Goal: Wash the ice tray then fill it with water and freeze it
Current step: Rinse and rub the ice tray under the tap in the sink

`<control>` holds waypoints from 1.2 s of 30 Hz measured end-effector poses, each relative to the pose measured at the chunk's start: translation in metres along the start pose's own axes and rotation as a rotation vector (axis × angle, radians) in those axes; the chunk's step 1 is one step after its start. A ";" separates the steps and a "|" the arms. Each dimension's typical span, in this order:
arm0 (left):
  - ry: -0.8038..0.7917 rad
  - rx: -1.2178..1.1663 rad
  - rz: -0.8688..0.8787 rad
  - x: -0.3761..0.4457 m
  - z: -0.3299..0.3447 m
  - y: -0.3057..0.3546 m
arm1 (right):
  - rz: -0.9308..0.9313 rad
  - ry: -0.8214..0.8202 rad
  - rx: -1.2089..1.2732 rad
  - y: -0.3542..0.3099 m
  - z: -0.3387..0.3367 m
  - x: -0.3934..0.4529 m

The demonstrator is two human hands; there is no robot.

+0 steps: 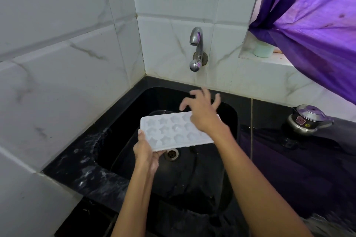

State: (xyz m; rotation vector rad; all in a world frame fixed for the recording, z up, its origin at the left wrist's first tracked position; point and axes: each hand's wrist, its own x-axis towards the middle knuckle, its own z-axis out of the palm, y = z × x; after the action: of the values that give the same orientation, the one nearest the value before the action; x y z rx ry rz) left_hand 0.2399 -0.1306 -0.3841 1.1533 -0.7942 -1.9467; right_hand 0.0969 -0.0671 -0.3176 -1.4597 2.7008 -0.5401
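A white ice tray (169,131) with star and round moulds is held level over the black sink (123,121), cavities facing up. My left hand (145,152) grips its near left corner from below. My right hand (204,113) hovers over the tray's far right end with fingers spread and blurred, holding nothing. A chrome tap (196,48) sticks out of the tiled wall above the sink; no water runs from it.
The sink drain (171,154) lies just under the tray. A small metal pressure cooker (306,119) stands on the black counter to the right. A purple curtain (312,25) hangs at the upper right over a ledge with a pale green cup (263,50). White tiled walls enclose the left and back.
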 end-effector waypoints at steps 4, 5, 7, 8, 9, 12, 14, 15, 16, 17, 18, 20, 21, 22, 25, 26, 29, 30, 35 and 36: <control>0.010 -0.028 0.007 0.003 -0.004 0.005 | 0.197 0.050 -0.051 0.047 -0.019 -0.008; 0.012 -0.033 0.007 0.004 -0.004 0.006 | 0.231 0.044 -0.060 0.053 -0.019 -0.011; 0.018 -0.041 0.009 0.005 -0.004 0.007 | 0.272 0.015 -0.069 0.060 -0.015 -0.016; 0.018 -0.044 0.008 0.006 -0.004 0.007 | 0.281 0.006 -0.071 0.061 -0.011 -0.017; 0.018 -0.045 0.008 0.007 -0.004 0.007 | 0.286 -0.001 -0.071 0.062 -0.008 -0.019; 0.020 -0.041 0.011 0.010 -0.003 0.006 | 0.267 -0.034 -0.084 0.059 0.003 -0.021; 0.018 -0.047 0.009 0.010 -0.002 0.004 | 0.249 -0.065 -0.087 0.057 0.009 -0.023; 0.017 -0.051 0.010 0.010 -0.002 0.004 | 0.245 -0.071 -0.094 0.056 0.011 -0.025; 0.018 -0.052 0.012 0.010 -0.002 0.004 | 0.246 -0.075 -0.104 0.057 0.012 -0.026; 0.020 -0.050 0.014 0.011 -0.002 0.005 | 0.248 -0.075 -0.112 0.058 0.012 -0.027; 0.020 -0.048 0.015 0.011 -0.002 0.005 | 0.252 -0.074 -0.113 0.059 0.011 -0.027; 0.017 -0.046 0.012 0.011 -0.002 0.004 | 0.258 -0.076 -0.120 0.060 0.009 -0.027; 0.015 -0.046 0.008 0.011 -0.002 0.004 | 0.254 -0.075 -0.133 0.059 0.009 -0.027; 0.016 -0.045 0.007 0.011 -0.002 0.004 | 0.247 -0.075 -0.146 0.058 0.010 -0.026; 0.020 -0.047 0.010 0.011 -0.001 0.004 | 0.236 -0.077 -0.151 0.057 0.013 -0.027; 0.020 -0.046 0.011 0.012 0.000 0.004 | 0.241 -0.079 -0.148 0.057 0.013 -0.027; 0.017 -0.042 0.006 0.013 0.000 0.003 | 0.255 -0.080 -0.155 0.059 0.011 -0.026; 0.016 -0.042 0.004 0.013 0.001 0.002 | 0.251 -0.082 -0.160 0.058 0.011 -0.026; 0.013 -0.035 0.005 0.013 0.000 0.002 | 0.249 -0.096 -0.145 0.057 0.015 -0.027; 0.011 -0.032 0.004 0.013 0.000 0.001 | 0.257 -0.094 -0.146 0.058 0.015 -0.027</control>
State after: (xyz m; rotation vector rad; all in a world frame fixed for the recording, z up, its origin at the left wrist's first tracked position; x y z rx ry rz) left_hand 0.2359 -0.1418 -0.3890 1.1414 -0.7562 -1.9416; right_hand 0.0678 -0.0198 -0.3535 -1.1047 2.8417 -0.2586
